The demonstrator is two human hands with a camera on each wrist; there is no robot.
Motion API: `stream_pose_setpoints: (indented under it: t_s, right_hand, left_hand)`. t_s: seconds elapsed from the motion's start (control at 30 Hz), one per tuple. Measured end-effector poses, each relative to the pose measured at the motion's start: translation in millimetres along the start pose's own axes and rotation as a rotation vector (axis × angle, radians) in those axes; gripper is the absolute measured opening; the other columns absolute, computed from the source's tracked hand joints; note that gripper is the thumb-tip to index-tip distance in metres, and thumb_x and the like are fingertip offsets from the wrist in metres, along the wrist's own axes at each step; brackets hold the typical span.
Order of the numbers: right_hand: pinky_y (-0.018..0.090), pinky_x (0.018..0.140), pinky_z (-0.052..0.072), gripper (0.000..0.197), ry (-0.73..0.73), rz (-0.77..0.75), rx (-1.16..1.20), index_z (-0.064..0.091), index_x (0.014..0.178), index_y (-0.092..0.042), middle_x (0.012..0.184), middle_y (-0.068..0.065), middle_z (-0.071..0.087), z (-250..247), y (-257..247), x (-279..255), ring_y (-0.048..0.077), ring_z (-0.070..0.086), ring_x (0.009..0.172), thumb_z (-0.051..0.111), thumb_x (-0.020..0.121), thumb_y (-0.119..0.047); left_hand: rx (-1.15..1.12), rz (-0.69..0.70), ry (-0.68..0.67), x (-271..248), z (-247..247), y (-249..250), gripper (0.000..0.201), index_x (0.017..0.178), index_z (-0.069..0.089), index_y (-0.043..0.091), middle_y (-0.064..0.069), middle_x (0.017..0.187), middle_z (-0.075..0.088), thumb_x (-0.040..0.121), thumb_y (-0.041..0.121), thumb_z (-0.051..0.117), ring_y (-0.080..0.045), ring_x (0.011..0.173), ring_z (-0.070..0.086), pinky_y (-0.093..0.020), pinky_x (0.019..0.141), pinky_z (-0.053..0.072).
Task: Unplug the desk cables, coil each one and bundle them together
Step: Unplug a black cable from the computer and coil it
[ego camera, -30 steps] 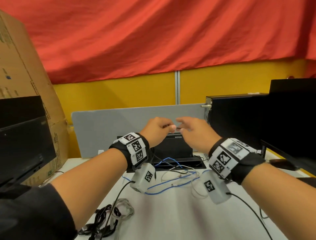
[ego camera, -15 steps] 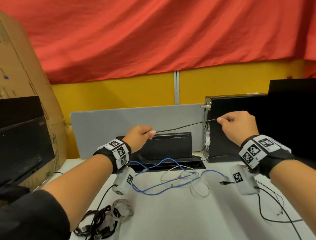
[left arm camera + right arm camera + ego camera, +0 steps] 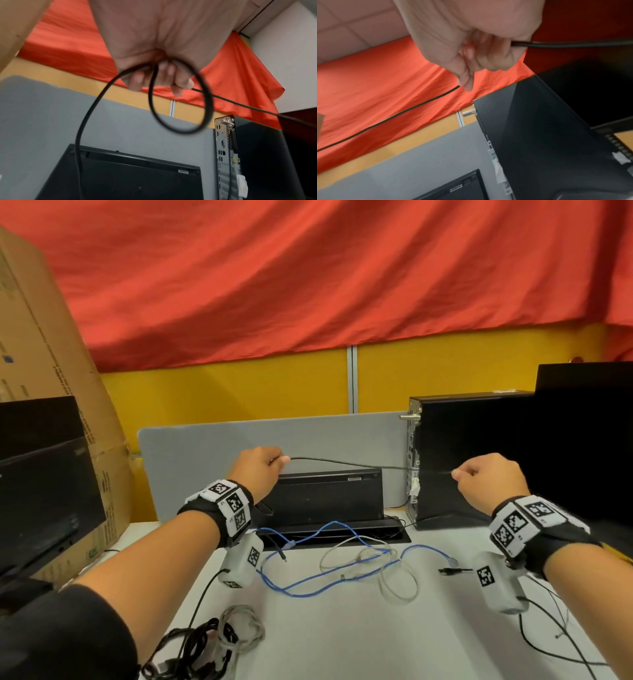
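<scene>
A thin black cable (image 3: 349, 463) stretches taut between my two raised hands above the desk. My left hand (image 3: 259, 468) grips one end of that span; in the left wrist view its fingers (image 3: 178, 82) hold a small loop of the black cable (image 3: 180, 129). My right hand (image 3: 486, 479) is fisted round the cable, which runs through it (image 3: 573, 44). A blue cable (image 3: 329, 577) and a grey-white cable (image 3: 394, 580) lie loose on the white desk (image 3: 342, 638). A bundle of coiled cables (image 3: 212, 645) sits at the front left.
A black box (image 3: 329, 498) stands at the desk's back before a grey divider (image 3: 212, 450). A black computer tower (image 3: 472, 453) stands right, a monitor (image 3: 44, 491) and cardboard box (image 3: 41, 364) left. Thin black wires (image 3: 548, 645) trail on the right.
My hands, together at the middle a second ago, have pulled apart: the right went far right, the left a little left. The black cable now spans a longer stretch between them.
</scene>
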State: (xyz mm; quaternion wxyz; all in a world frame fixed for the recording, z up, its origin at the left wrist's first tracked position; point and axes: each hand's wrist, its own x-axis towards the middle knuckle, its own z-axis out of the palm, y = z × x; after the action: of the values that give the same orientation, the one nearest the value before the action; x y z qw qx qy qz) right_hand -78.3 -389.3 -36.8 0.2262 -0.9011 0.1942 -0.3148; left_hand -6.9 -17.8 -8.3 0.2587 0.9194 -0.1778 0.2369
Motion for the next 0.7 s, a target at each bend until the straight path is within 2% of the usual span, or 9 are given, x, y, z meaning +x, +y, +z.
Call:
stream_pose_setpoints:
  t_s: [0.1,0.17,0.23,0.3,0.37,0.4,0.47,0.6,0.7]
  right_hand:
    - [0.029,0.060,0.051,0.014,-0.217,-0.005,-0.272,0.069,0.081,-0.018,0.073,0.001,0.064,-1,-21,-16,0.019,0.059,0.065,0.057,0.086,-0.022]
    - [0.032,0.071,0.054,0.014,-0.228,-0.160,-0.301,0.067,0.091,-0.013,0.087,0.005,0.065,-2,-41,-30,0.022,0.061,0.077,0.055,0.085,-0.016]
    - [0.034,0.086,0.049,0.027,-0.213,-0.358,-0.093,0.064,0.112,-0.010,0.111,0.010,0.064,-3,-69,-47,0.028,0.061,0.101,0.053,0.087,-0.009]
    - [0.026,0.092,0.044,0.041,-0.302,-0.498,0.203,0.057,0.128,-0.014,0.122,0.005,0.063,-8,-99,-67,0.017,0.059,0.113,0.049,0.089,-0.006]
    - [0.017,0.077,0.047,0.037,-0.400,-0.586,0.366,0.061,0.121,-0.021,0.100,-0.006,0.069,-10,-121,-80,0.000,0.062,0.086,0.048,0.090,-0.008]
    - [0.021,0.067,0.047,0.028,-0.418,-0.595,0.395,0.064,0.113,-0.021,0.087,-0.005,0.068,-9,-126,-82,0.002,0.061,0.075,0.048,0.092,-0.011]
    - [0.031,0.066,0.048,0.018,-0.395,-0.573,0.381,0.069,0.100,-0.021,0.079,-0.002,0.067,-10,-126,-81,0.010,0.061,0.073,0.051,0.096,-0.023]
    - [0.035,0.072,0.055,0.024,-0.288,-0.571,0.257,0.077,0.092,-0.029,0.081,-0.007,0.073,-7,-112,-75,0.010,0.065,0.077,0.061,0.088,-0.047]
    - [0.039,0.067,0.057,0.019,-0.194,-0.544,0.203,0.077,0.084,-0.031,0.071,-0.008,0.070,-3,-104,-70,0.011,0.064,0.068,0.063,0.088,-0.044]
  left_hand:
    - [-0.090,0.052,-0.005,-5,4,12,0.032,0.077,0.058,0.015,0.001,0.058,0.048,0.100,0.034,0.047,-0.017,0.056,0.045,-0.027,0.055,0.036]
    - [-0.133,0.102,-0.048,-9,8,28,0.031,0.075,0.058,0.020,0.005,0.057,0.047,0.100,0.036,0.047,-0.012,0.054,0.043,-0.025,0.054,0.035]
    - [-0.171,0.161,-0.087,-14,15,47,0.031,0.073,0.057,0.024,0.009,0.055,0.045,0.099,0.037,0.048,-0.009,0.052,0.042,-0.025,0.053,0.036]
    - [-0.214,0.231,-0.121,-20,22,67,0.029,0.075,0.060,0.024,0.008,0.055,0.048,0.098,0.037,0.049,-0.010,0.053,0.044,-0.027,0.054,0.038]
    - [-0.274,0.296,-0.151,-24,27,79,0.024,0.082,0.066,0.021,0.000,0.063,0.059,0.098,0.031,0.051,-0.016,0.060,0.051,-0.034,0.060,0.043]
    - [-0.298,0.312,-0.153,-25,28,83,0.022,0.084,0.067,0.020,-0.005,0.068,0.062,0.098,0.028,0.052,-0.019,0.064,0.053,-0.037,0.062,0.045]
    - [-0.327,0.310,-0.151,-27,28,82,0.022,0.083,0.067,0.020,-0.010,0.071,0.062,0.098,0.028,0.053,-0.023,0.065,0.053,-0.039,0.064,0.046]
    - [-0.301,0.293,-0.246,-30,28,76,0.026,0.078,0.065,0.023,-0.013,0.070,0.059,0.097,0.037,0.053,-0.019,0.062,0.047,-0.035,0.061,0.042]
    - [-0.252,0.284,-0.280,-29,28,78,0.028,0.072,0.058,0.029,0.001,0.062,0.051,0.098,0.035,0.050,-0.010,0.056,0.042,-0.028,0.057,0.038]
